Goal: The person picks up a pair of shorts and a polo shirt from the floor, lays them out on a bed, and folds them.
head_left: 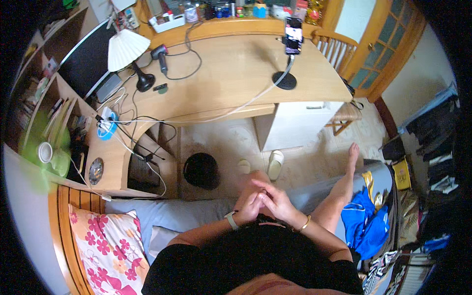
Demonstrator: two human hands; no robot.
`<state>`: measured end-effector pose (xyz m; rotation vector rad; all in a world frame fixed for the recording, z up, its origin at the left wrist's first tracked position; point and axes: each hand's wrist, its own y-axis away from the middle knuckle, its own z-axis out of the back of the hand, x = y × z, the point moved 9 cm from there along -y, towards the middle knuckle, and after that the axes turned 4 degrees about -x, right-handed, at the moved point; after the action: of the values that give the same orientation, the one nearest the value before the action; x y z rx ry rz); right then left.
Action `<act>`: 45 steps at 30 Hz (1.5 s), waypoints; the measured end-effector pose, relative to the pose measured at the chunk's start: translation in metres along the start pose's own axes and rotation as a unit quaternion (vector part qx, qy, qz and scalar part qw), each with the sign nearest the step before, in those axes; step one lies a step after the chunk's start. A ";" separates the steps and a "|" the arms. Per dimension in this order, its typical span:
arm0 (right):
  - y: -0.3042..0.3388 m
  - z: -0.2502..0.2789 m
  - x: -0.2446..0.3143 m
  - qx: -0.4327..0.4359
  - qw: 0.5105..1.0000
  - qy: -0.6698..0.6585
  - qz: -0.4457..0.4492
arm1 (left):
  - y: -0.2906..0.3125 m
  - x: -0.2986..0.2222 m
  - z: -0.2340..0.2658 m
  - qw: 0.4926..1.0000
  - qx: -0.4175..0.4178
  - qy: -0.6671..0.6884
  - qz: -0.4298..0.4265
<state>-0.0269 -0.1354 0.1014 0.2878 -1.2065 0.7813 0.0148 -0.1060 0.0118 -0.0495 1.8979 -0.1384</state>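
Observation:
My two hands meet in front of my body, above my lap. My left hand [250, 208], below a white wrist band [231, 221], is closed with its fingertips pressed against the other hand. My right hand [278, 200], with a gold bracelet [306, 222] at the wrist, folds its fingers over the left one. Whether anything small lies between them is hidden. Beyond them on the floor are a pair of pale slippers [276, 165] and a round black object [201, 170].
A wooden desk [221, 64] curves ahead, bearing a lamp [129, 51], a hair dryer [160, 58] and a phone on a stand [293, 37]. A white cable [246, 104] hangs across its front. Beside me on the bed lie a flowered pillow [110, 246] and blue clothing [366, 221].

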 end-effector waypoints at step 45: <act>-0.002 0.082 0.033 -0.138 0.924 -0.341 0.106 | -0.058 -0.095 -0.061 0.996 -0.074 -0.043 -0.024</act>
<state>-0.0806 -0.1729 0.1612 0.2002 -2.0154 0.7011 -0.0138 -0.1494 0.1277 -0.1996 1.8180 -0.0280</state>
